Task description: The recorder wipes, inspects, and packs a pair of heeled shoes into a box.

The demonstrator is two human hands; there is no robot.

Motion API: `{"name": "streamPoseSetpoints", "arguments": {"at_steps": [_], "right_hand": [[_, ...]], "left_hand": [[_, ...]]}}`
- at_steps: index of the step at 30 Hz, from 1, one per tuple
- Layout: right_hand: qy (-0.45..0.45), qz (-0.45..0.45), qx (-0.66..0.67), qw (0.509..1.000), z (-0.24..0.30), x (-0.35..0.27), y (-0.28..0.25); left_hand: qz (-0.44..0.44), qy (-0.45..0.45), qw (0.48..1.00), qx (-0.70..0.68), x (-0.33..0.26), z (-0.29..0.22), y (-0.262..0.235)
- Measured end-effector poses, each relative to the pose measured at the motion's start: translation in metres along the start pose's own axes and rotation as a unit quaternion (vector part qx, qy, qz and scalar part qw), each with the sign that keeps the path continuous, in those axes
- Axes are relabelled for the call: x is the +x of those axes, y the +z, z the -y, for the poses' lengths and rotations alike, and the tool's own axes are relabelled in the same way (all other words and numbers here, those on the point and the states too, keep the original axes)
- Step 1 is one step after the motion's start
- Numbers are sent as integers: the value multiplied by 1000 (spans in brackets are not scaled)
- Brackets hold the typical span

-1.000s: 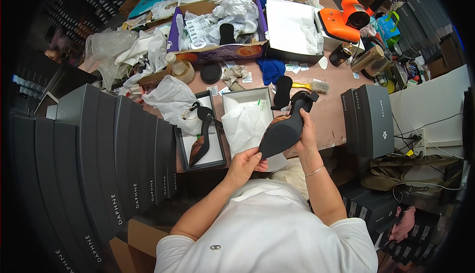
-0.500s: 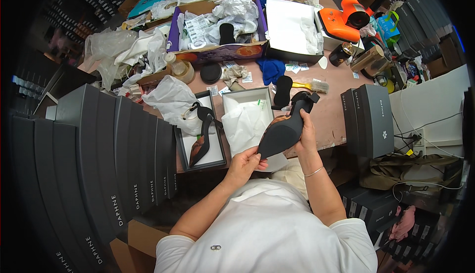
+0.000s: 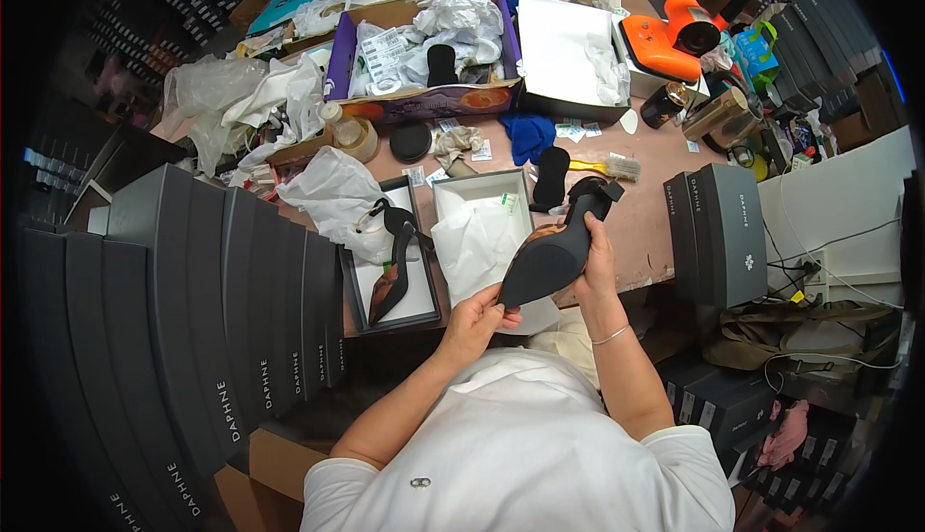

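A black high-heeled shoe [image 3: 547, 264] is between my two hands, its dark sole facing up toward me. My left hand [image 3: 476, 324] pinches the pointed toe. Around the heel half, my right hand [image 3: 596, 258] grips the shoe's side, with the block heel sticking out above it. The matching shoe [image 3: 394, 260] lies on its side in an open dark grey shoebox [image 3: 424, 312] to the left. Beside that box, white tissue paper [image 3: 474, 243] fills a grey box lid or tray [image 3: 493, 183], partly behind the held shoe.
Tall stacks of dark shoeboxes [image 3: 183, 291] rise at left; more boxes [image 3: 729, 233] stand at the right table edge. Behind are a purple carton [image 3: 424, 103] of crumpled paper, a yellow-handled brush [image 3: 605, 168], a blue cloth [image 3: 527, 137] and an orange device [image 3: 661, 48].
The shoe has tilted very slightly in my hands, its toe shifting a little left. Both hands keep their hold, and everything else stays put.
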State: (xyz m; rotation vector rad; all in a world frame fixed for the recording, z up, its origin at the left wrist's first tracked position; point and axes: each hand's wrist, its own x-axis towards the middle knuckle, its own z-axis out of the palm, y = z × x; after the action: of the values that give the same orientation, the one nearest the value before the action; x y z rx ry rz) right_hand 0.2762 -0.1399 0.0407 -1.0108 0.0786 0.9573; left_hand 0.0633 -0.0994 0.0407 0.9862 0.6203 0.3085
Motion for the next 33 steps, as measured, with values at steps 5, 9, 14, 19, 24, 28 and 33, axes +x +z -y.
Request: {"name": "streamPoseSetpoints", "arguments": {"at_steps": [5,9,14,19,24,28,33], "right_hand": [[3,-9,12,1000,-1,2,-2],[-2,-6,6,1000,0,0,0],[6,-6,4,1000,0,-1,0],[2,-2,-4,1000,1,-1,-1],[-3,-4,-7,1000,2,-3,1],[-5,-3,4,1000,0,-1,0],[-11,-4,-5,1000,3,-5,6]], "left_hand": [[4,-16,1000,24,1,-7,1],[2,0,1000,14,1,-2,2],[3,-2,1000,-8,1,-1,-1],[3,6,1000,11,2,0,0],[1,6,1000,14,1,-3,2],[0,-7,1000,26,1,-5,2],[2,24,1000,-1,-1,0,1]]}}
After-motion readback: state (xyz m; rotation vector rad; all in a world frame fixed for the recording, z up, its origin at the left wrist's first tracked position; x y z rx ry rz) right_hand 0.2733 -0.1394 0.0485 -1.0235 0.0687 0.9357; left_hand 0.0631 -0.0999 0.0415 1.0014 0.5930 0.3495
